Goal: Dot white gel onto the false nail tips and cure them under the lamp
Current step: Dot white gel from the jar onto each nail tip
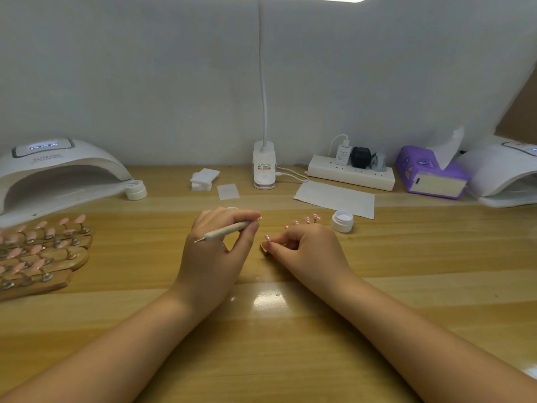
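Note:
My left hand (216,251) grips a thin white dotting pen (228,229), its metal tip pointing left over the back of the hand. My right hand (305,250) pinches a small wooden holder (265,248) that carries pink false nail tips (302,221); one tip (267,237) shows white dots. An open white gel jar (343,221) stands just right of that hand. The curing lamp (55,173) sits at the far left with its display lit. Several wooden holders of pink nail tips (40,251) lie in front of it.
A closed white jar (136,189) stands by the left lamp. Cotton pads (204,178), a desk lamp base (263,167), a power strip (351,170), a paper sheet (334,197), a purple tissue pack (430,173) and a second lamp (505,175) line the back of the wooden table (267,330).

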A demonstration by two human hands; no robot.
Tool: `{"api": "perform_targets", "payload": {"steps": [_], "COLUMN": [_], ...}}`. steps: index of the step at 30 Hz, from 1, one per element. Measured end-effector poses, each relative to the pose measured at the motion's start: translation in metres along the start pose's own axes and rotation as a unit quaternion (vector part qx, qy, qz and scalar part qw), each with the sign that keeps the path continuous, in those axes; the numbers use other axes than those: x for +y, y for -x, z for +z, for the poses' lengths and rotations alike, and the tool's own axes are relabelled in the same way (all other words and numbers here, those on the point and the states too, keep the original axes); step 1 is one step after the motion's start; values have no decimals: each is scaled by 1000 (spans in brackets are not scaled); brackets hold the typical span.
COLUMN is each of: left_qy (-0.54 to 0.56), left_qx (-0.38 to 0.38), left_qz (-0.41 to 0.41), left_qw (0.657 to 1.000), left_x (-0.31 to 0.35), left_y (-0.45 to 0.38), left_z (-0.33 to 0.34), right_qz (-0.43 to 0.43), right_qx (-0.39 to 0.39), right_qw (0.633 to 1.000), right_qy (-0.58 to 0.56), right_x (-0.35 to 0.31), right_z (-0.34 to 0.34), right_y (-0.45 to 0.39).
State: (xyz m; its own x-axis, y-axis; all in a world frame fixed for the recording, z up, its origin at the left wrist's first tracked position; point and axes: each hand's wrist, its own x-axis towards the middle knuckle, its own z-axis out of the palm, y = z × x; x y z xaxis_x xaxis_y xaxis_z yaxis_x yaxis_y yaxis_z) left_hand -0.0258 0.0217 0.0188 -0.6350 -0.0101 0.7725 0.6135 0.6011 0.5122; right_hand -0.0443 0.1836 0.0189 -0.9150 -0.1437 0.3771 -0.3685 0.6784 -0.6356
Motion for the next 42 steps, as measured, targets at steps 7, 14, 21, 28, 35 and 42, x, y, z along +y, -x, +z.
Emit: {"api": "perform_targets", "payload": {"steps": [7, 14, 21, 28, 35, 42], "left_qy": [1, 23, 22, 110, 141, 134], "left_qx": [-6, -7, -15, -51, -81, -110], "left_qz": [-13, -46, -52, -107, -142, -166], "left_qw": [1000, 999, 998, 987, 976, 971], "left_x": [0, -2, -2, -1, 3, 3], "left_y": [2, 2, 2, 3, 7, 9], "left_z": [-1, -3, -4, -2, 4, 8], "right_qz": [-31, 51, 127, 115, 70, 76], "right_qx": [-42, -77, -111, -131, -117, -98], "right_qw": [994, 958, 958, 976, 971, 983], "right_qy": [92, 273, 231, 133, 195, 134], "right_x": [-2, 3, 36, 58, 63, 67], "right_z": [-6, -59, -68, -64, -54, -54], "right_y": [0, -19, -27, -30, -32, -32]}}
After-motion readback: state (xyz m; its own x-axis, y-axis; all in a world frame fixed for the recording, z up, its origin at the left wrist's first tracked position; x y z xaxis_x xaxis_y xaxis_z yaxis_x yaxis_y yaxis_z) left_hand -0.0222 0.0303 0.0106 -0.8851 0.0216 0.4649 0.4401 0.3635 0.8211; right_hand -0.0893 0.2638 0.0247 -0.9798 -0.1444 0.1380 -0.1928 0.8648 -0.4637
